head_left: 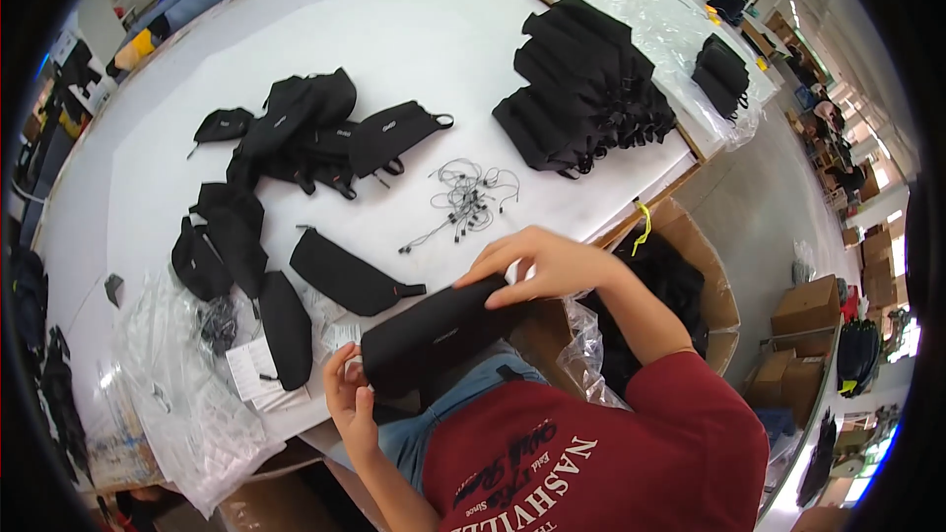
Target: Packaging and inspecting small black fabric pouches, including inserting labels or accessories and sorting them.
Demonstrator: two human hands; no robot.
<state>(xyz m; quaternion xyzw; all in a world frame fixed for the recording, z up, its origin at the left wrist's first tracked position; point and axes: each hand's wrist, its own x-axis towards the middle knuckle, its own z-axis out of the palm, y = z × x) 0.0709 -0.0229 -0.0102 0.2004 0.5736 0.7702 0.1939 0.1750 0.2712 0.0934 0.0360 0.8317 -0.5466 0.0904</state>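
Note:
A black fabric pouch (434, 335) is held up in front of my body at the table's near edge. My left hand (352, 394) grips its left end, with thumb and fingers closed on it. Across the upper right end lies my right hand (542, 261), its thumb on the front face and its fingers over the top. A bit of white (517, 273) shows beside the right thumb; I cannot make out what it is. Just beyond the held pouch, another black pouch (345, 271) rests flat. A tangle of thin grey strings with small black tips (468, 202) lies farther on.
Loose black pouches (305, 128) are heaped at the left, and a neat stack of them (591, 89) stands at the far right. Clear plastic bags (177, 384) and white paper sheets (258, 371) lie at the near left. An open cardboard box (714, 286) stands beside the table at right.

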